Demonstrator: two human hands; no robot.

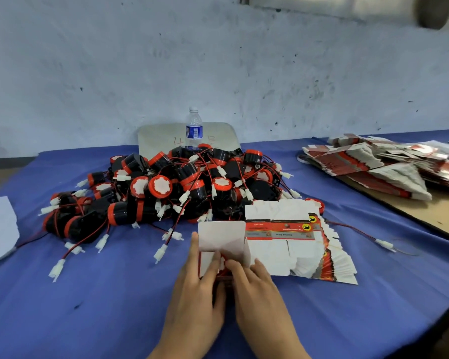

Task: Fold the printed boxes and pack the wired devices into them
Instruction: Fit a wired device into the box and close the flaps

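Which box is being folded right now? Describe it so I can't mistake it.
Start at the blue cloth and the pile of devices. Just in front of the pile, left of the fanned stack of flat boxes, is the box that both hands hold. Unlike the flat ones, it stands partly opened, its white flap raised.

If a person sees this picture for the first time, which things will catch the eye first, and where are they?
First, the big pile of devices, black and red with white plugs, at the middle of the blue table. Next, in front, the left hand and right hand hold a half-folded box, beside a fanned stack of flat boxes. A water bottle stands behind the pile.
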